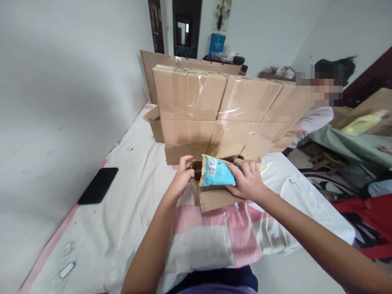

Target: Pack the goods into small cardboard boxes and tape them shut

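Observation:
A small open cardboard box (214, 198) lies on the bed in front of me. My right hand (249, 179) grips a blue and white packet (216, 172) and holds it over the box's opening. My left hand (182, 177) rests on the box's left flap, fingers curled on its edge. Behind the small box rises a stack of taped cardboard boxes (220, 110), wrapped in clear tape.
A black phone (98, 185) lies on the sheet (134, 196) near the left wall. Another person (318, 110) sits behind the stack at the right. A yellow bottle (363, 122) and red chair (370, 220) are at the far right.

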Demonstrator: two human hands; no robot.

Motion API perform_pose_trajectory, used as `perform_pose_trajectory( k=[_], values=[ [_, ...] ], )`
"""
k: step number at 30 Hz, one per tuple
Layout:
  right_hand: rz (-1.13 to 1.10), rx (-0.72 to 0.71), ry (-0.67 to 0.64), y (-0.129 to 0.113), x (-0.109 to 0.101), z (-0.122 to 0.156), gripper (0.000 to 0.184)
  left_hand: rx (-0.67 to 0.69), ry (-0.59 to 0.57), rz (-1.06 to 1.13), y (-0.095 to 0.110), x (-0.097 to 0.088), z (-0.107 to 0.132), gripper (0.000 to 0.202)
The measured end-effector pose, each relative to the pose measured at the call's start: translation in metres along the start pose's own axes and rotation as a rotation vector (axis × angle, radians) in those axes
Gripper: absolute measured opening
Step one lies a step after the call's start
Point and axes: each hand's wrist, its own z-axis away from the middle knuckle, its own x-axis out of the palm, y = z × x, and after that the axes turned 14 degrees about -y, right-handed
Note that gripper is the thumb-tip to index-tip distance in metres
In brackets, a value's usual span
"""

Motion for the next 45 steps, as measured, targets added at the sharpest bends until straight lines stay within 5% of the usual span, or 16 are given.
perform_pose_trajectory(
  k=[8, 14, 18, 21, 24, 29, 36, 40, 43, 45],
  values=[
    [-0.331, -0.215, -0.480, -0.006, -0.004, -0.029, 0.071, -0.063, 0.016, 0.151, 0.000, -0.013, 0.007, 0.085],
    [-0.728, -0.137, -0.792, 0.008, 0.008, -0.046, 0.049, -0.053, 0.020, 0.150, -0.003, -0.013, 0.005, 0.083],
    [-0.701, -0.066, -0.901, 0.002, 0.027, -0.053, 0.056, -0.021, -0.013, 0.090, -0.009, -0.016, 0.006, 0.085],
    [-0.655, -0.075, -0.804, 0.000, 0.019, -0.054, 0.048, 0.088, -0.174, 0.046, -0.012, -0.020, 0.008, 0.080],
    [-0.753, -0.012, -0.499, 0.013, -0.006, -0.037, 0.033, 0.221, -0.325, -0.098, -0.015, -0.023, 0.009, 0.066],
    [-0.979, 0.378, 0.019, 0.047, -0.011, 0.021, 0.038, 0.292, -0.219, -0.475, -0.030, -0.017, 0.003, 0.080],
    [-1.243, 0.377, -0.092, 0.040, 0.044, 0.056, 0.028, 0.311, -0.186, -0.355, -0.051, -0.013, -0.007, 0.084],
    [-1.531, 0.445, 0.093, 0.030, 0.043, 0.083, 0.034, 0.368, -0.109, -0.329, -0.059, -0.014, -0.012, 0.078],
    [-1.561, 0.415, 0.034, 0.015, 0.040, 0.099, 0.055, 0.395, -0.108, -0.323, -0.062, -0.019, -0.016, 0.079],
    [-1.526, 0.535, 0.067, 0.000, 0.044, 0.097, 0.061, 0.405, -0.119, -0.336, -0.058, -0.024, -0.015, 0.075]
  ],
)
